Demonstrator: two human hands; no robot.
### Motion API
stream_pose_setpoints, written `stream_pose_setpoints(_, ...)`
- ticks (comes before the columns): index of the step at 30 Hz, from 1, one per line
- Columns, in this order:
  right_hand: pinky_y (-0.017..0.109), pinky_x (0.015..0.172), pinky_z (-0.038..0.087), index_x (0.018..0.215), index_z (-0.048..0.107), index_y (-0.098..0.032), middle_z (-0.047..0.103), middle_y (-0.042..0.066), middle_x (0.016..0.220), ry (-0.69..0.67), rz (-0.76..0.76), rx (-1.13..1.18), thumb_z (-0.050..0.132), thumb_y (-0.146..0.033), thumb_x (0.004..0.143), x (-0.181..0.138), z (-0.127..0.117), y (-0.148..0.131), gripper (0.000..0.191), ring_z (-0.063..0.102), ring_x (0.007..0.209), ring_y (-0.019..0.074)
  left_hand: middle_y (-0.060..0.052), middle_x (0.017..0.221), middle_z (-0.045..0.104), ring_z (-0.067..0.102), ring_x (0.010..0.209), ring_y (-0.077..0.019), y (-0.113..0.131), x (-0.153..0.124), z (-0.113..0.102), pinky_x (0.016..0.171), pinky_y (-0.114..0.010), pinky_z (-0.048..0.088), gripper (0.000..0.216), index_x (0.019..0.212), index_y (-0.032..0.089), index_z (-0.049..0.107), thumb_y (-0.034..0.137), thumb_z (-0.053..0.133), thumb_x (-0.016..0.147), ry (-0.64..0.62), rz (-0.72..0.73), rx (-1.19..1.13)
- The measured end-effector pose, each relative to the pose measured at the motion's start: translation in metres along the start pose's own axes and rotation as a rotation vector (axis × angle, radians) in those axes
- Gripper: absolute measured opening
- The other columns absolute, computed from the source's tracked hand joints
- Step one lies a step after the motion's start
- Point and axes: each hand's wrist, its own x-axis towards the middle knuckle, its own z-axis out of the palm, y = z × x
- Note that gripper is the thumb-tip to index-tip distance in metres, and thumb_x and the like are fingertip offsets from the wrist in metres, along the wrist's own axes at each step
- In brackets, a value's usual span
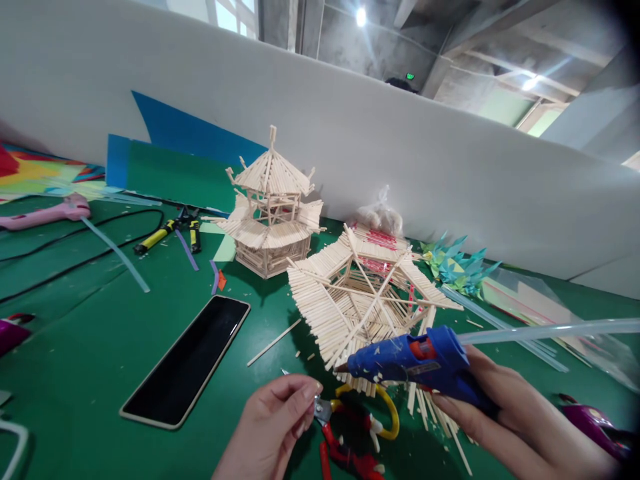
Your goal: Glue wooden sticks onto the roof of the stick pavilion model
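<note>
My right hand [515,413] is wrapped round a blue hot glue gun [430,363], with a clear glue stick [545,331] running out of its back. The nozzle points left, at the near roof edge of an unfinished pavilion model [320,313] made of thin wooden sticks; whether it touches cannot be told. Left of the nozzle, my left hand [280,420] is closed in a pinch, and anything between the fingertips is too small to make out. Scissors with a yellow handle [393,413] and a red-handled tool [350,457] lie beside and partly behind this hand.
A taller stick pagoda [270,233] stands behind. On the green table [90,347] lie a phone [187,363], yellow-black pliers [160,235], a pink glue gun [45,213] with its cord, loose sticks and a teal folded-paper piece [457,263]. A white partition [450,167] borders the back.
</note>
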Motion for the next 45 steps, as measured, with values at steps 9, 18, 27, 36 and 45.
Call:
stream_pose_setpoints(9,0.036,0.091,0.043,0.118,0.057,-0.022,0.053,0.006,0.127,-0.010,-0.003,-0.004,0.053,-0.043,0.081,0.002,0.003,0.015,0.043,0.051,0.113,0.0284,0.001,0.052,0.058,0.046,0.050,-0.0073,0.002,0.002,0.007,0.052,-0.017,0.041,0.016,0.058,0.013,0.071,0.025,0.080,0.052,0.027,0.002,-0.003)
stream_pose_setpoints(18,0.039,0.088,0.046,0.110,0.063,-0.019,0.061,0.011,0.117,0.027,-0.025,-0.043,0.044,-0.050,0.083,0.006,-0.005,-0.015,0.045,0.057,0.106,0.0295,0.002,0.052,0.058,0.045,0.050,-0.0062,0.002,0.001,0.006,0.051,-0.016,0.040,0.014,0.060,0.013,0.070,0.024,0.078,0.057,0.016,-0.002,0.001)
stream_pose_setpoints(27,0.039,0.091,0.043,0.113,0.061,-0.019,0.057,0.010,0.123,0.005,0.017,-0.078,0.040,-0.053,0.082,0.000,-0.002,-0.007,0.051,0.054,0.109,0.0306,0.001,0.056,0.061,0.049,0.053,-0.0068,0.002,0.000,0.006,0.055,-0.016,0.042,0.013,0.061,0.014,0.071,0.024,0.078,0.057,0.033,-0.014,-0.019)
stream_pose_setpoints(36,0.037,0.092,0.043,0.115,0.058,-0.014,0.055,0.012,0.125,-0.020,-0.006,-0.053,0.040,-0.049,0.085,0.004,-0.002,-0.006,0.049,0.051,0.114,0.0279,0.002,0.052,0.059,0.046,0.050,-0.0060,0.000,0.002,0.004,0.050,-0.016,0.039,0.016,0.060,0.013,0.070,0.024,0.080,0.055,0.010,0.005,-0.029)
stream_pose_setpoints(45,0.038,0.089,0.046,0.116,0.057,-0.016,0.056,0.013,0.124,0.002,-0.065,-0.086,0.037,-0.048,0.086,0.006,-0.002,-0.005,0.049,0.055,0.109,0.0277,0.002,0.052,0.058,0.045,0.051,-0.0063,0.000,0.002,0.006,0.051,-0.016,0.038,0.013,0.061,0.012,0.070,0.023,0.076,0.060,-0.020,0.013,-0.018)
